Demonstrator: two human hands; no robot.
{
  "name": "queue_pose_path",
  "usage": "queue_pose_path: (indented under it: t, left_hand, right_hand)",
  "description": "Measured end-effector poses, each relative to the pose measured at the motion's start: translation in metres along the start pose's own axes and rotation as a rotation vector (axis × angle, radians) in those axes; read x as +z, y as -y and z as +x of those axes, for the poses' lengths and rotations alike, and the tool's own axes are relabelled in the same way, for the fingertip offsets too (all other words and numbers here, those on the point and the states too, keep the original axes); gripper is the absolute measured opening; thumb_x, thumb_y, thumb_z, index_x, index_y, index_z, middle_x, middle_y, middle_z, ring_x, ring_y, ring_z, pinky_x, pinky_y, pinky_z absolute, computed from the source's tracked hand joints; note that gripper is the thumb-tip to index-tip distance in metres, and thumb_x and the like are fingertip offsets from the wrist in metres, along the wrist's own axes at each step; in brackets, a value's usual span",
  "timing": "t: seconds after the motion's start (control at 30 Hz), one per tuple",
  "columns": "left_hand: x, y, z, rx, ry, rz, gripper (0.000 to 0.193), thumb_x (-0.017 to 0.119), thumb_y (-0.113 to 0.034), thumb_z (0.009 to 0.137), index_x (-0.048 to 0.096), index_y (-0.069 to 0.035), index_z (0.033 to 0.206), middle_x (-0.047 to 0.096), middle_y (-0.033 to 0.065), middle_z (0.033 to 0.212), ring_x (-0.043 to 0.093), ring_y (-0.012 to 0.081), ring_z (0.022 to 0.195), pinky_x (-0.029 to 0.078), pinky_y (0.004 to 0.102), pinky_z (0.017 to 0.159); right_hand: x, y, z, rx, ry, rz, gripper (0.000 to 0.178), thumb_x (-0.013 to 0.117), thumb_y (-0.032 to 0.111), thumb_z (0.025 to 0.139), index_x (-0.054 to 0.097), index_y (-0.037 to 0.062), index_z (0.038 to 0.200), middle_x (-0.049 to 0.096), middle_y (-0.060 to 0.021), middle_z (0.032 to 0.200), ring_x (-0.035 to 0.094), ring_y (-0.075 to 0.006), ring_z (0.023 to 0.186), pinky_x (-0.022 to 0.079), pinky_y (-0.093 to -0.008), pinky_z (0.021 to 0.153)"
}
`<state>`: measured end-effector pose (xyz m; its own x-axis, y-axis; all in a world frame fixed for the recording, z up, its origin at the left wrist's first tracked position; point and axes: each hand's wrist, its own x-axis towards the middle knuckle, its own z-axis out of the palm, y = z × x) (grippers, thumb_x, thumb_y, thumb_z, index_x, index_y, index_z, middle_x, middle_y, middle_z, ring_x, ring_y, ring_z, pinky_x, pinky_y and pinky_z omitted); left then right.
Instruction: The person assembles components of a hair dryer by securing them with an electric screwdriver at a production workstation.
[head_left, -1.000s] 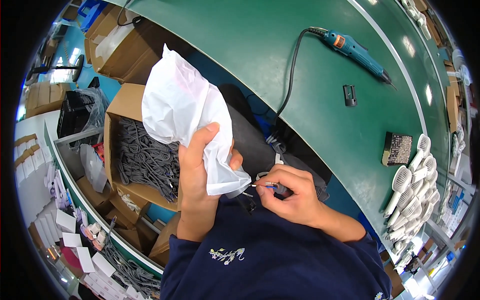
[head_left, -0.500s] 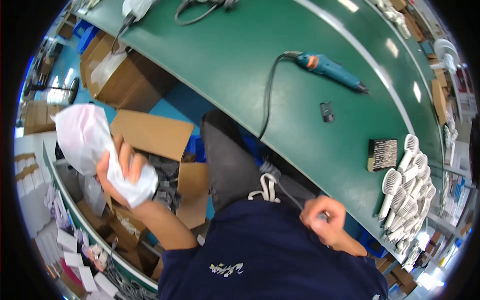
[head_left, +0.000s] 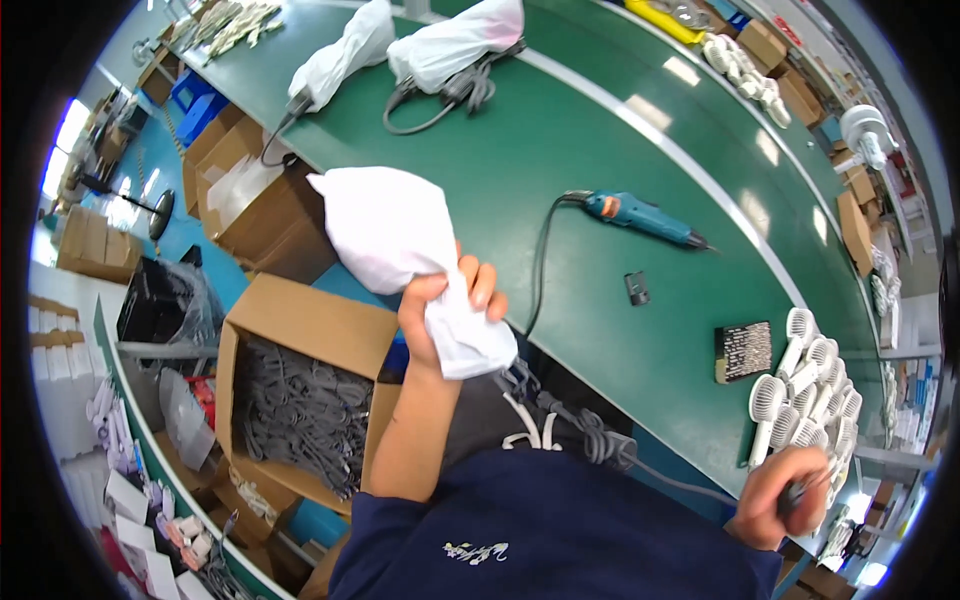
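My left hand [head_left: 428,310] is closed round the narrow part of a white soft bag [head_left: 390,225], raised above my lap. Whatever the bag wraps is hidden; its wide end points up and left. Below it a bundled grey cord [head_left: 590,432] hangs over my lap, and a thin stretch of it runs right to my right hand [head_left: 778,500]. Those fingers are curled round a dark grey piece [head_left: 793,494], seemingly the cord's end. Just beyond that hand lies a pile of white hairbrushes [head_left: 768,398] on the green table [head_left: 600,130].
A teal electric screwdriver [head_left: 645,216] lies on the table, with a small black part [head_left: 637,288] and a box of screws [head_left: 743,351] nearby. Two more white bags [head_left: 455,45] with grey cords rest farther back. An open carton [head_left: 310,310] of grey cords stands at my left.
My left hand has brought the white bag rightward from over the carton to above my lap. My right hand has moved right toward the brushes, drawing the cord out. The view has shifted too.
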<state>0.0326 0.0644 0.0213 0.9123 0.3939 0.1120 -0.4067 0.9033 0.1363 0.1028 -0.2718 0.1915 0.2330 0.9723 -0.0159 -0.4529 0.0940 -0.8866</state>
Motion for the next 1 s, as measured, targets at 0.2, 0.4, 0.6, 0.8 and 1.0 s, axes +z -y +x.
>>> queue_pose_path:
  t: [0.2, 0.4, 0.6, 0.8, 1.0]
  left_hand:
    - [-0.021, 0.004, 0.095, -0.153, -0.393, 0.892, 0.020, 0.059, -0.014, 0.076, 0.055, -0.001, 0.090, 0.054, 0.0067, 0.069, 0.054, 0.0180, 0.056, 0.045, 0.0303, 0.052]
    - [-0.078, 0.016, 0.151, 0.216, -0.305, 1.420, 0.036, 0.067, -0.019, 0.073, 0.061, 0.005, 0.100, 0.066, 0.0141, 0.095, 0.064, 0.0287, 0.091, 0.050, 0.0367, 0.081]
    - [-0.020, 0.008, 0.157, -0.062, -0.326, 2.192, 0.054, 0.071, -0.035, 0.071, 0.061, 0.007, 0.102, 0.063, 0.0302, 0.100, 0.063, 0.0396, 0.097, 0.050, 0.0454, 0.082]
    - [0.008, 0.030, 0.071, 0.619, 0.000, 1.773, 0.072, 0.073, -0.034, 0.075, 0.043, 0.006, 0.128, 0.045, 0.0220, 0.132, 0.052, 0.0362, 0.114, 0.040, 0.0428, 0.099]
    - [0.002, 0.059, -0.081, 0.440, 0.508, 1.815, 0.064, 0.082, -0.032, 0.061, 0.054, -0.010, 0.114, 0.041, 0.0164, 0.136, 0.037, 0.0404, 0.128, 0.033, 0.0562, 0.102]
  right_hand:
    - [0.004, -0.016, 0.005, -0.540, -0.481, 0.279, 0.044, 0.023, 0.040, 0.104, 0.042, 0.0008, 0.095, 0.032, 0.0035, 0.051, 0.015, -0.0029, 0.036, 0.013, -0.0209, 0.031]
    - [0.014, -0.031, 0.024, -0.460, -0.483, 0.151, 0.043, 0.023, 0.040, 0.104, 0.043, 0.0052, 0.089, 0.031, 0.0043, 0.052, 0.016, -0.0030, 0.037, 0.014, -0.0207, 0.033]
    - [0.021, 0.003, 0.089, -0.388, -0.369, 0.375, 0.044, 0.022, 0.045, 0.103, 0.044, 0.0102, 0.088, 0.032, 0.0050, 0.055, 0.015, -0.0045, 0.038, 0.015, -0.0221, 0.034]
    - [0.021, 0.023, 0.106, -0.475, -0.142, 0.327, 0.042, 0.020, 0.041, 0.104, 0.038, 0.0091, 0.084, 0.036, 0.0002, 0.057, 0.020, -0.0042, 0.037, 0.016, -0.0199, 0.032]
    - [0.050, 0.008, 0.137, -0.331, 0.097, 0.613, 0.034, 0.035, 0.036, 0.101, 0.042, 0.0102, 0.081, 0.039, -0.0007, 0.059, 0.029, -0.0068, 0.041, 0.024, -0.0212, 0.035]
